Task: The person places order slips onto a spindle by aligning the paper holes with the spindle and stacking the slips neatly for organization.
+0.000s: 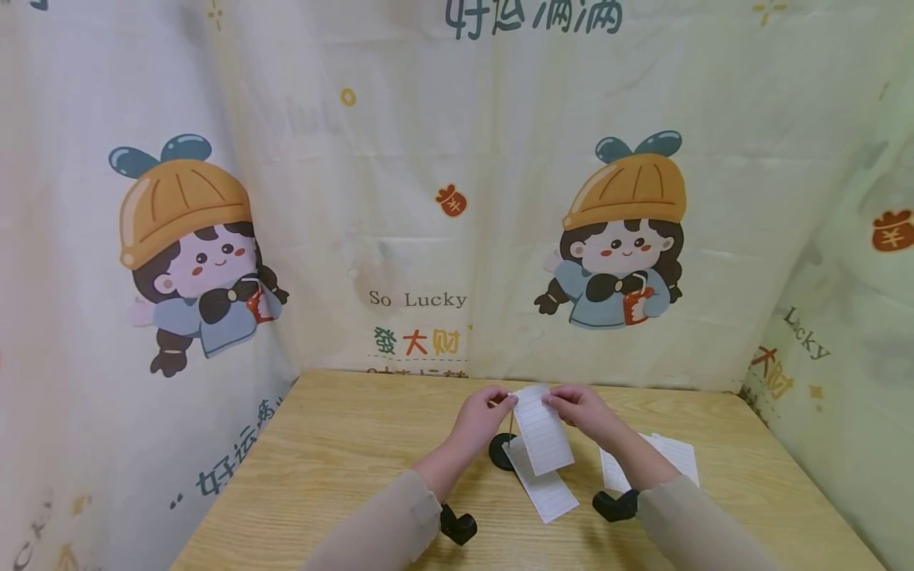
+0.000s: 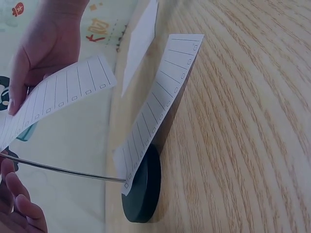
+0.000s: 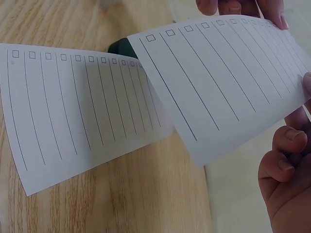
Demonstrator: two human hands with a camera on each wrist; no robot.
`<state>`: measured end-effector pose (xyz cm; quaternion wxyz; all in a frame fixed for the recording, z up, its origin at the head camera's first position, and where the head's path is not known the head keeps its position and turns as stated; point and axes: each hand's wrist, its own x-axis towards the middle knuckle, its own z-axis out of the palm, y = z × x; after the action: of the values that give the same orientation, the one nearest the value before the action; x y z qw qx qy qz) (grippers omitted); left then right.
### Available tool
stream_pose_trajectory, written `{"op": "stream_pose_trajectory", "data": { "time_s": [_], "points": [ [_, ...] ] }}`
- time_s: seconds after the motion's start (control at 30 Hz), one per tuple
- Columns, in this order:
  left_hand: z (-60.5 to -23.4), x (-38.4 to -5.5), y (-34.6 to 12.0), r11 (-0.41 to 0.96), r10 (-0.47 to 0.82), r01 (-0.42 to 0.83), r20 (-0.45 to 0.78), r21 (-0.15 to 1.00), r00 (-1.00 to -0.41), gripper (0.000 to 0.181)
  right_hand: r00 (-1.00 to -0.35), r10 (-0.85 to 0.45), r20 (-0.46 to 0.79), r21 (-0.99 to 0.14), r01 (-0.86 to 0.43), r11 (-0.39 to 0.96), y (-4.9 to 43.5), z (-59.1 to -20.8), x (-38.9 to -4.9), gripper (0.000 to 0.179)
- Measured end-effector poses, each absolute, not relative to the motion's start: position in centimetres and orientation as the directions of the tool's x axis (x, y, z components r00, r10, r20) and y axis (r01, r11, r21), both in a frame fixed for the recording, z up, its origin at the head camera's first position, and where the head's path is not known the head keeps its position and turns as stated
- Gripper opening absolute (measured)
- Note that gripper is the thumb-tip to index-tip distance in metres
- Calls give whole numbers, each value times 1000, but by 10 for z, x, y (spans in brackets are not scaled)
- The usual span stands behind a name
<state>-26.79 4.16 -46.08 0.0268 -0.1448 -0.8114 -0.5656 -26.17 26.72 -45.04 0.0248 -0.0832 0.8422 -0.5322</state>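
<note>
Lying on tabletop (image 1: 343, 452), papers (image 1: 677, 456) partly hiding behind right forearm (image 1: 644, 460); left hand (image 1: 487, 414), right hand (image 1: 584, 409) pinching raised sheet (image 1: 544, 432) beside spike (image 2: 73, 172).

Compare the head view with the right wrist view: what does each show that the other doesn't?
Only the head view: the cartoon figures and the loose sheets lying on the right.
Only the right wrist view: rows of small printed boxes.
Both: the held sheet, lower sheet, black base, wooden table, left hand and right hand.

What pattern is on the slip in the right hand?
The checklist slip is white with thin dark lines and small boxes, clearest in the right wrist view.
</note>
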Motion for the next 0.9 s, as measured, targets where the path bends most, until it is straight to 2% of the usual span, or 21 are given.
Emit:
{"op": "stream_pose_trajectory", "data": {
  "time_s": [0.43, 0.67, 0.9],
  "points": [
    [-461, -267, 42, 324, 195, 255, 199, 911, -960, 18, -979, -202, 40, -919, -116, 377, 269, -455, -264, 26],
    [-460, -266, 43, 306, 194, 256, 203, 917, -960, 16, -970, -241, 25, -914, -120, 387, 271, -457, -258, 29],
    [-461, -267, 42, 292, 190, 243, 193, 925, -963, 18, -976, -216, 10, -909, -99, 405, 271, -457, -254, 28]
  ]
}}
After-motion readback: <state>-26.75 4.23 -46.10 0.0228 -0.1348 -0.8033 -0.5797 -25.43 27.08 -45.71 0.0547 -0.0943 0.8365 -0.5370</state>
